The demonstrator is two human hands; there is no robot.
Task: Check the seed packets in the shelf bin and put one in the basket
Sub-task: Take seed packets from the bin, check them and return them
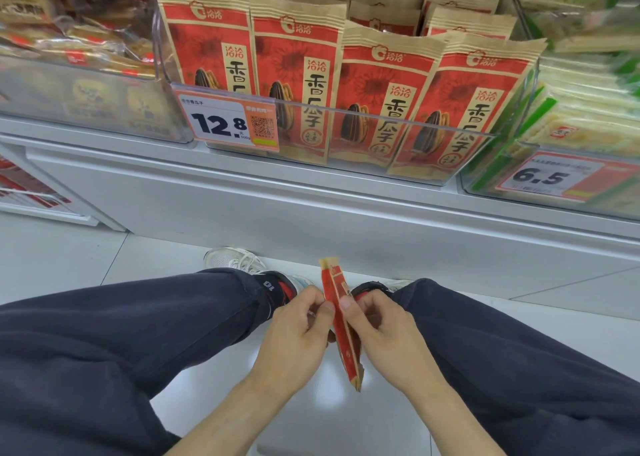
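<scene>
A red and tan seed packet (341, 320) stands edge-on between my knees, low in the head view. My left hand (298, 331) pinches its left face with thumb and fingers. My right hand (377, 331) pinches its right face, thumb near the packet's upper half. Above, a clear shelf bin (346, 113) holds several matching red sunflower seed packets (294, 75) standing upright in rows. No basket is in view.
An orange price tag reading 12.8 (227, 121) hangs on the bin front. Snack bins sit to the left (79, 85) and green-and-white packs to the right (585, 109). The white shelf base (311, 206) runs across; my legs and shoes rest on the tiled floor.
</scene>
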